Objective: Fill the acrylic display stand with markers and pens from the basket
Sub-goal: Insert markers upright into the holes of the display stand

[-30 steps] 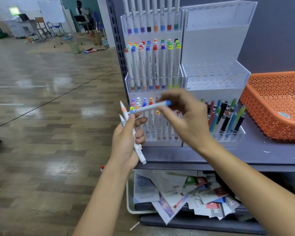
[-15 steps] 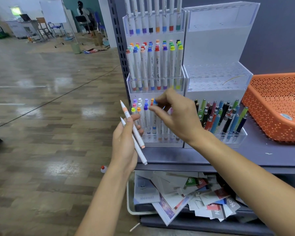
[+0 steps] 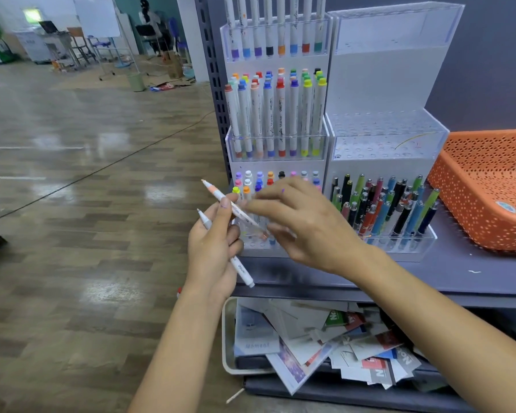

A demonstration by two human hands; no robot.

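Fingers, left: the left hand (image 3: 212, 251) has its fingers (image 3: 236, 234) curled round two white markers with the thumb pressed on top, so a proper grip.
Upper one: peach marker (image 3: 221, 196), peach tip pointing up and left, barrel slanting down to the right past the thumb.
Lower one: grey marker (image 3: 242, 268), grey tip up-left, tail end poking out below the palm.
Fingers, right: the right hand (image 3: 310, 231) comes in from the right with loosely spread fingers (image 3: 259, 204) either side of the peach marker's lower end. It's pretty motion-blurred, so I honestly can't tell if they're pinching it or just beside it.
Spot: both hands hang right in front of the bottom tier of the acrylic display stand (image 3: 280, 166).
Stand: three tiers, all with upright white markers and coloured caps.
Neighbour: second stand (image 3: 379, 81) touching its right side, with pens (image 3: 385, 210) packed in its bottom tier.
Basket: orange basket (image 3: 483, 204) just right of the stands.
Shelf: grey shelf (image 3: 474, 272) carries both stands and the basket.
Underneath: white tray (image 3: 228, 338) stuffed with loose cards and leaflets.
Left side: glossy wood floor (image 3: 72, 234).
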